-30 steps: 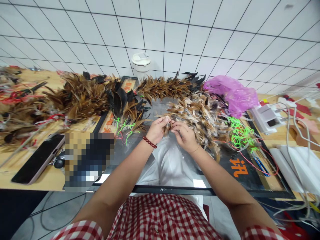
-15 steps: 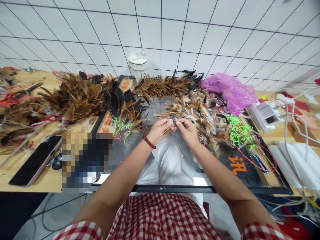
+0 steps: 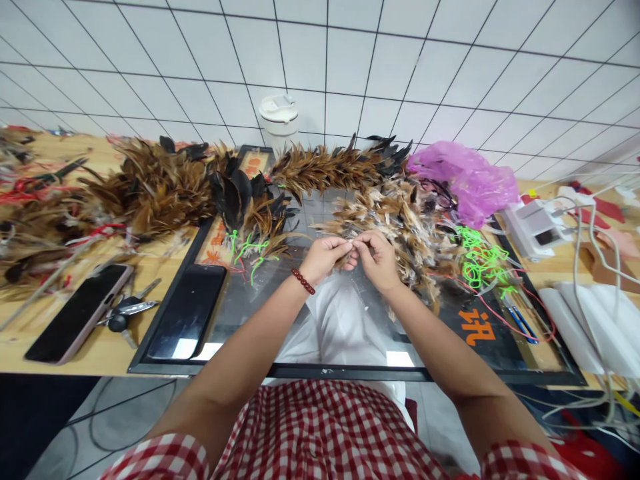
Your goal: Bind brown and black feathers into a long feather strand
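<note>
My left hand (image 3: 325, 258), with a red bead bracelet on its wrist, and my right hand (image 3: 376, 261) meet over a glass panel (image 3: 350, 313). Both are closed in a pinch on a small bunch of brown feathers (image 3: 346, 258) held between them. Just beyond my fingers lies a heap of pale brown loose feathers (image 3: 400, 220). A long tied feather string (image 3: 325, 170) runs behind it.
Dark and rust feather bundles (image 3: 150, 190) cover the left of the wooden table. Two phones (image 3: 187, 313) (image 3: 75, 315) and scissors (image 3: 125, 313) lie front left. Green cords (image 3: 480, 263), a pink plastic bag (image 3: 470, 183), a white device (image 3: 533, 230) and a white cup (image 3: 280, 120) stand around.
My hands have drawn closer together and lifted slightly toward the feather heap, still pinching the small bunch. The view shifted a little.
</note>
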The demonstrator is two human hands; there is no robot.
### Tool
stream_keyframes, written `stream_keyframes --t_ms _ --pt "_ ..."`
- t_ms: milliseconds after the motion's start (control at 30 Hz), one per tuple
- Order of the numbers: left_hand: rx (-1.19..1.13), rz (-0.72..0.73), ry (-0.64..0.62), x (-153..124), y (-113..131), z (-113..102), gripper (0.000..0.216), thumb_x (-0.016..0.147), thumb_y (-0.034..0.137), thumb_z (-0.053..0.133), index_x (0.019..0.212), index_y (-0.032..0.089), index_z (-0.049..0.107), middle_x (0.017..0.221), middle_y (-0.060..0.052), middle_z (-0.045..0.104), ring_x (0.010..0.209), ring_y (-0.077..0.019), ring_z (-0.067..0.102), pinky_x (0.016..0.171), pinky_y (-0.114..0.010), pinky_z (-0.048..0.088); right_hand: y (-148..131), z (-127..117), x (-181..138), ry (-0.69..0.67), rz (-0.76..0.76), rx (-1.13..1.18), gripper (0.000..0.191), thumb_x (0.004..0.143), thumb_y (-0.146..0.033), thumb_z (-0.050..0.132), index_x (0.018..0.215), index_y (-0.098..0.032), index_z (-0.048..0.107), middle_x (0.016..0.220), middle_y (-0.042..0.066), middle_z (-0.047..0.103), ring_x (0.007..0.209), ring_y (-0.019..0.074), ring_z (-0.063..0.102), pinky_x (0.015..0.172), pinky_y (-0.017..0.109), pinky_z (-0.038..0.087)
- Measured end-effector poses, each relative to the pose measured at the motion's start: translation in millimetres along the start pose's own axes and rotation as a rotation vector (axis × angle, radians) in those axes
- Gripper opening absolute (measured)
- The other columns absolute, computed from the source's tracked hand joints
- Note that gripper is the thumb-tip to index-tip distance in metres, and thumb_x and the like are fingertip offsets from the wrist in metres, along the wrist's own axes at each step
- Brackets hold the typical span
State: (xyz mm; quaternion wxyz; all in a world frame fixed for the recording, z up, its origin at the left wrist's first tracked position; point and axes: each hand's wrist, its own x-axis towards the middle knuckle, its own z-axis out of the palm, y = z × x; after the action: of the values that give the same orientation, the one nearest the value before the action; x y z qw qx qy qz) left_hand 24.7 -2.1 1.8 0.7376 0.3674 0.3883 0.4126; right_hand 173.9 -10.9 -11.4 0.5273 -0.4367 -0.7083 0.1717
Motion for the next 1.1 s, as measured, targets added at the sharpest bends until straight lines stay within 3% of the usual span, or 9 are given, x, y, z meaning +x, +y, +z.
stream_keyframes --t_ms 167,267,400,533,667,767,933,1100 --pt "0.033 -0.011 -0.005 0 0 -3 0.032 0.065 0.034 0.084 0.074 0.009 0.066 0.06 -0.002 0.066 0.047 -0.0084 0.06 0.048 -0.02 0.049 7 1 -1 0.03 0.087 0.07 0.016 0.091 -0.034 0.058 0.084 -0.021 0.067 0.085 0.004 0.066 0.085 0.0172 0.059 0.081 0.034 0.049" --pt "0.054 -0.006 -0.031 1 0 -5 0.034 0.063 0.036 0.085 0.072 0.01 0.065 0.055 0.0 0.062 0.042 -0.0063 0.054 0.044 -0.018 0.044 14 1 -1 0.039 0.206 0.194 0.024 0.091 -0.042 0.057 0.096 -0.022 0.069 0.091 0.004 0.066 0.08 0.0155 0.059 0.077 0.032 0.049" --pt "0.069 0.003 -0.062 1 0 -8 0.032 0.066 0.036 0.083 0.072 0.01 0.065 0.053 0.001 0.059 0.042 -0.0061 0.052 0.042 -0.018 0.039 19 0 -2 -0.11 0.289 0.344 0.034 0.091 -0.049 0.055 0.11 -0.024 0.068 0.094 0.003 0.064 0.071 0.0123 0.056 0.072 0.03 0.048" --pt "0.088 0.032 -0.115 1 -1 -10 0.034 0.067 0.037 0.082 0.065 0.01 0.062 0.052 0.0 0.058 0.044 -0.0065 0.051 0.041 -0.018 0.037 15 -1 -1 -0.201 0.273 0.405 0.03 0.086 -0.05 0.062 0.097 -0.023 0.07 0.09 0.003 0.063 0.082 0.0157 0.059 0.079 0.032 0.049" --pt "0.065 0.023 -0.158 1 -2 -8 0.037 0.067 0.042 0.081 0.07 0.009 0.064 0.063 -0.004 0.065 0.05 -0.0088 0.059 0.049 -0.021 0.046 13 1 0 -0.102 0.301 0.352 0.031 0.084 -0.052 0.064 0.075 -0.022 0.065 0.077 0.002 0.059 0.076 0.0158 0.057 0.077 0.033 0.048" --pt "0.103 0.055 -0.137 2 -6 -6 0.037 0.068 0.043 0.081 0.073 0.009 0.066 0.067 -0.004 0.067 0.052 -0.0097 0.061 0.053 -0.022 0.05 14 2 0 -0.045 0.312 0.284 0.032 0.082 -0.053 0.065 0.074 -0.022 0.064 0.076 0.002 0.06 0.074 0.0155 0.055 0.074 0.032 0.047" --pt "0.197 0.144 -0.012 4 -14 -3 0.034 0.07 0.039 0.079 0.06 0.012 0.062 0.052 0.0 0.059 0.042 -0.0068 0.053 0.043 -0.019 0.044 10 2 -2 -0.082 0.328 0.313 0.03 0.083 -0.048 0.065 0.074 -0.02 0.066 0.073 0.001 0.061 0.071 0.0142 0.056 0.071 0.029 0.046" --pt "0.135 0.151 -0.004 3 -12 -2 0.03 0.068 0.038 0.08 0.068 0.012 0.066 0.054 0.0 0.061 0.042 -0.0073 0.053 0.043 -0.02 0.044 -5 -19 14 -0.107 0.139 0.111 0.02 0.088 -0.039 0.061 0.083 -0.022 0.07 0.082 0.004 0.068 0.08 0.0171 0.061 0.079 0.033 0.048"
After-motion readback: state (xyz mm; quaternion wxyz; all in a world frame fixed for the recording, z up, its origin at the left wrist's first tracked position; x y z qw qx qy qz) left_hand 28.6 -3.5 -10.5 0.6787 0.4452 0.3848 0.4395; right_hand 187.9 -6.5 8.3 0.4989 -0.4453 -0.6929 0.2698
